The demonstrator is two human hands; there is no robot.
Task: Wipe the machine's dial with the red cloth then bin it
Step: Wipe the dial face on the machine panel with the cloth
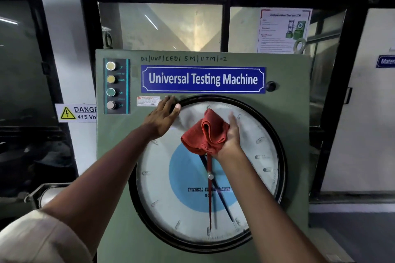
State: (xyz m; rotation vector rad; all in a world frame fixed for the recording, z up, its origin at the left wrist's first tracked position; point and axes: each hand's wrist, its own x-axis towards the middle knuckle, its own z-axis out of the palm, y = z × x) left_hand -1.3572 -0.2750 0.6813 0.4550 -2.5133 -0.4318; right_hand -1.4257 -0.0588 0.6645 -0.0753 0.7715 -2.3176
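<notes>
The right hand [232, 134] is holding the red cloth [204, 134] against the upper part of the dial [256, 156], with the fingers [233, 119] stretched upward along the glass and the palm closing on the folded edge; the cloth is lying just to the left of this hand, bunched in loose folds, and its top corner is pointing up toward the rim; the lower folds are covering the upper ends of the red pointer [210, 203] and the dark pointer [223, 200] beside it. The left hand [163, 116] is resting flat and spread wide on the upper left edge of the dial, holding nothing; its fingertips are touching the black rim [283, 156] and the green panel [119, 156] just below the small sticker [148, 100]; it is near the cloth but apart from it. The blue circle [181, 173] in the middle of the dial is showing below the cloth. Above the dial, the blue nameplate [203, 79] is reading "Universal Testing Machine"; to its left a column of four buttons [111, 85] is sitting on a dark strip; further left a yellow danger sign [75, 112] is fixed on the white wall; behind the machine a paper notice [284, 30] is hanging on the window.
</notes>
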